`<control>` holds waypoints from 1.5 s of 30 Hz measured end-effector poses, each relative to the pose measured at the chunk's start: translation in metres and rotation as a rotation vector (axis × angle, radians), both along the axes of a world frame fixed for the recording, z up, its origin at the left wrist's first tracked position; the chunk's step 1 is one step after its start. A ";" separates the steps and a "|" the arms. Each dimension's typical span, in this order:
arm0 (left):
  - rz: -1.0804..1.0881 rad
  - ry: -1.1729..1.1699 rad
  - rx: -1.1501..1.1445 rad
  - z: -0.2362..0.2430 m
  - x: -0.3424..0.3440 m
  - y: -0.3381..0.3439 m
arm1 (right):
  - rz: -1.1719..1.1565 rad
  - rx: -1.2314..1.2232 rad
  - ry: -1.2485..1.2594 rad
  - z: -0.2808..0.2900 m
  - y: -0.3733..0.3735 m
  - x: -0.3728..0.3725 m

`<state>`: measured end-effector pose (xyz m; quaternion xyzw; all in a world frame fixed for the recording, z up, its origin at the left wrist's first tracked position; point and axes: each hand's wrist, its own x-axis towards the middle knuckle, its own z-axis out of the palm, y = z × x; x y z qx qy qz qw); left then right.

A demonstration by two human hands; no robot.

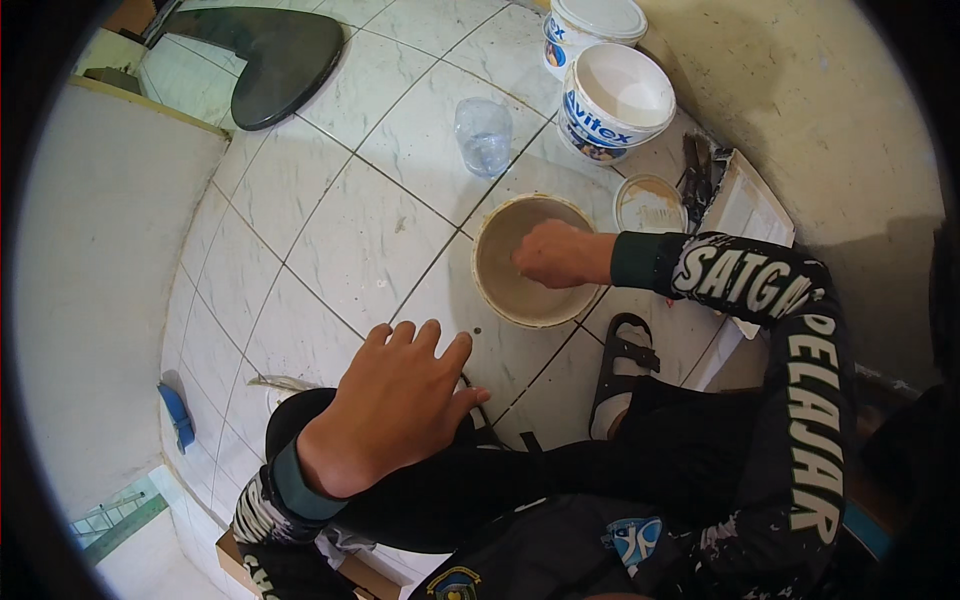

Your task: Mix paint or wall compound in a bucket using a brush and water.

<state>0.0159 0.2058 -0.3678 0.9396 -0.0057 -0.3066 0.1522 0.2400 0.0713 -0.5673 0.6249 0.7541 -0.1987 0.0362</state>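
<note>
My right hand [560,255] reaches over an off-white plastic bucket [490,278] that stands on the tiles in front of me. Its fingers are curled closed above the inside of the bucket, and whatever they may hold is hidden. My left hand [392,405], palm down, hovers or rests by my left knee; its fingers are spread and nothing is in it. A clear plastic container [484,138] with a little clear liquid stands beyond the bucket. To the bucket's right lies a round, stained whitish lid [650,208].
White paint pails, one open [615,115] and one lidded [598,20], stand by the right wall. Dark tools [697,170] lean near a white tray [745,200]. A dark curved board [285,65] lies far left. A blue object [176,417] lies beside the left wall.
</note>
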 end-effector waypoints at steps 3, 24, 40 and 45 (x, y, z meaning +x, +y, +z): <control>0.001 -0.007 -0.003 -0.001 -0.001 0.000 | 0.066 -0.165 0.018 0.007 -0.001 -0.001; -0.002 -0.021 -0.003 -0.003 -0.002 -0.002 | 0.058 0.148 -0.158 -0.004 -0.005 0.016; -0.008 -0.015 -0.011 -0.001 0.000 0.000 | -0.088 0.052 0.014 0.024 0.000 0.017; -0.011 -0.040 -0.011 -0.002 -0.003 0.004 | -0.331 0.088 -0.015 0.084 0.039 0.050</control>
